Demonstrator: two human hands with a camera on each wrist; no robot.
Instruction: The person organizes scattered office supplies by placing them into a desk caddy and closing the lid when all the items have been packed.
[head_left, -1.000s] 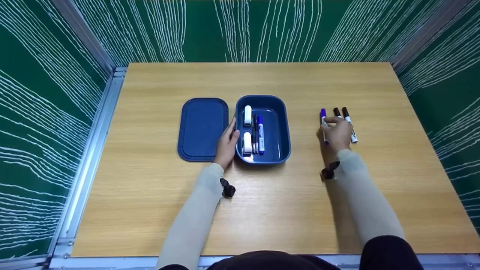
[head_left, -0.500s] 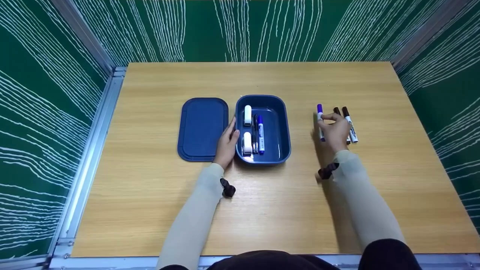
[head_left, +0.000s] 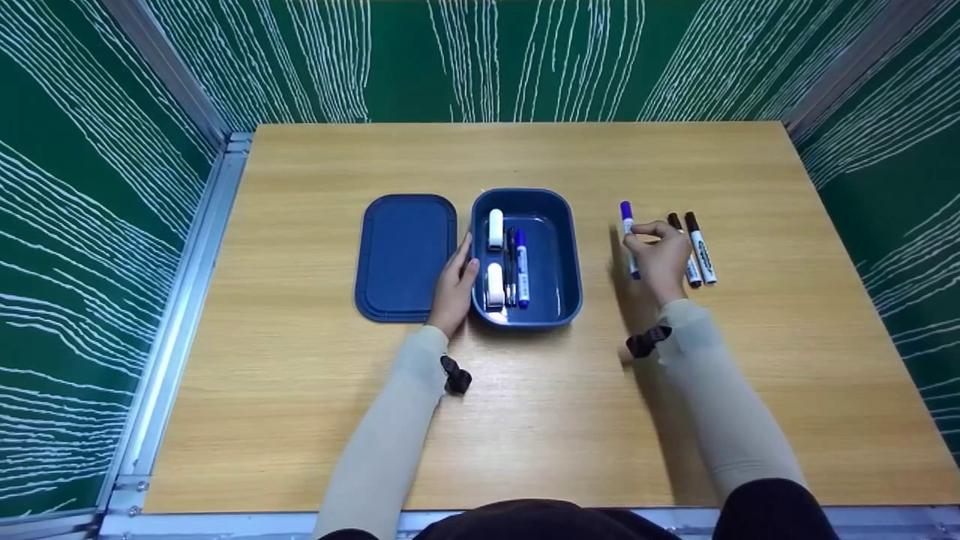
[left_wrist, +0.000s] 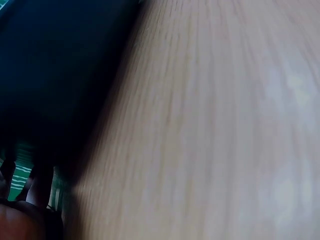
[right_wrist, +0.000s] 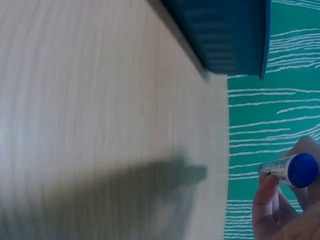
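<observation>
In the head view my right hand (head_left: 664,259) pinches a white marker with a purple-blue cap (head_left: 626,211) between thumb and fingers. The right wrist view shows that marker (right_wrist: 282,167) end-on, raised above the table. My left hand (head_left: 452,292) rests along the left wall of a dark blue box (head_left: 553,259), fingers straight against it. Inside the box lie two white rounded items (head_left: 495,229), dark slim pens (head_left: 511,266) and a blue-capped marker (head_left: 523,270). The left wrist view shows mostly the box's dark wall (left_wrist: 55,75) and the tabletop.
Left of the box lies its flat blue lid (head_left: 405,255), partly behind my left hand. Two dark-capped white markers (head_left: 701,247) lie right of my right hand. The wooden table (head_left: 300,412) is bounded by green walls with white lines (head_left: 405,60) at the back and sides.
My right hand has moved left with the purple-blue-capped marker, away from the two dark-capped markers, which now show more fully. My left hand stays against the box.
</observation>
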